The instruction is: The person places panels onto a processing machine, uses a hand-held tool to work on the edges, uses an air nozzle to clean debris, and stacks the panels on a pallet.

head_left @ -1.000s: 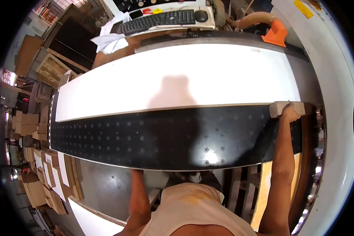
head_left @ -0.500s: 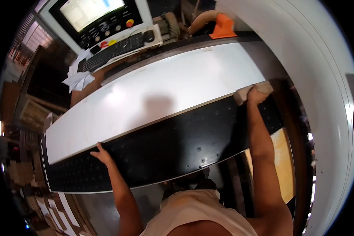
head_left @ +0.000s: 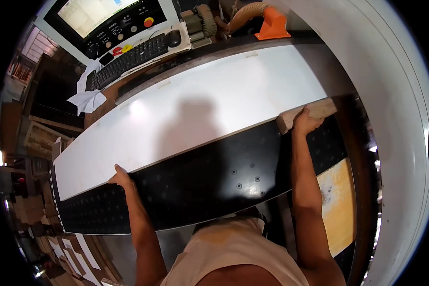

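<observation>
Has brought left hand [head_left: 121, 177] up from below the black table [head_left: 190, 181] to the near edge of the white panel [head_left: 252, 90], left of centre; has turned the view, bringing the console screen [head_left: 97, 18] into upper left; has kept right hand [head_left: 308, 122] on the wooden block [head_left: 325, 108], right of centre.

In the head view, holds hands well apart: clamps right around the block; touches panel edge with left, thumb spread from fingers, closed on nothing. Sets block against the edge near its right end, seemingly to spread pressure better than bare fingers; steadies toward the left end, probably to keep the panel straight beside the grey-brown rail [head_left: 195, 61].

Shows panel as long, flat and smooth across mid-frame, thin and tan along its edge. Rests it on glossy black, dotted with round fittings [head_left: 239, 186]. Contrasts with grained wood in the block, ribbed tan hose [head_left: 248, 11] and orange wedge-shaped nozzle [head_left: 273, 25] at upper right, and mottled yellow board [head_left: 339, 205] at lower right.
</observation>
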A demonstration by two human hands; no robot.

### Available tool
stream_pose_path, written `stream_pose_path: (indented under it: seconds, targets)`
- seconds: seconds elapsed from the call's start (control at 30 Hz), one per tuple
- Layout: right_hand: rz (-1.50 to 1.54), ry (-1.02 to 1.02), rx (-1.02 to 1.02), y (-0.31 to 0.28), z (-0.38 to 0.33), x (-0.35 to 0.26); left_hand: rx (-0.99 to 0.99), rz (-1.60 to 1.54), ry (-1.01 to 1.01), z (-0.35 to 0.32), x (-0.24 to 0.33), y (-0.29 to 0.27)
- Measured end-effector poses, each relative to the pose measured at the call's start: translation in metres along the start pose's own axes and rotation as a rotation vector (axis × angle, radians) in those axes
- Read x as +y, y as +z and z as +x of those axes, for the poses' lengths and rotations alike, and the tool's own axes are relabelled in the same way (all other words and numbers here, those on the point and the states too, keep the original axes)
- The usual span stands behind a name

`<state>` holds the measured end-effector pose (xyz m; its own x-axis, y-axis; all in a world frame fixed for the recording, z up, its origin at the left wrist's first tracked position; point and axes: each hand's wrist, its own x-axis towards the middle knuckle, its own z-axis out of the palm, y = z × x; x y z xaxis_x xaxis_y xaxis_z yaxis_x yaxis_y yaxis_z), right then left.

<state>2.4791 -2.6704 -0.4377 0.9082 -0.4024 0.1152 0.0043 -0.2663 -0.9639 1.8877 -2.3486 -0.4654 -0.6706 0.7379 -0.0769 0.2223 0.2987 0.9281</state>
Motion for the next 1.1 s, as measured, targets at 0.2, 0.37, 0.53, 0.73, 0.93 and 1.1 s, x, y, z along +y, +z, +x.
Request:
stream_pose_path:
  seconds: [0.2, 0.37, 0.53, 0.73, 0.93, 1.1]
  targets:
    - [0.116, -0.046, -0.190, -0.021, -0.052, 0.004, -0.078, 0.038, -0.017, 0.017, -0.002, -0.012]
    - [-0.084, 0.130, -0.044, -0.006, -0.134, -0.020, -0.104, -0.050, -0.053, -0.004, 0.002, -0.005]
    - [-0.026, 0.150, -0.103, -0.007, -0.139, -0.039, -0.067, -0.030, 0.052, 0.037, -0.024, -0.019]
    - [-0.088, 0.149, -0.061, -0.006, -0.081, -0.021, -0.095, -0.216, 0.021, 0.109, -0.023, -0.036]
    - [-0.152, 0.024, 0.010, 0.005, 0.059, 0.015, 0.219, -0.217, 0.012, 0.064, -0.028, 0.021]
    - [-0.117, 0.075, -0.056, -0.007, 0.101, 0.008, 0.170, -0.316, 0.067, -0.105, 0.003, 0.077]
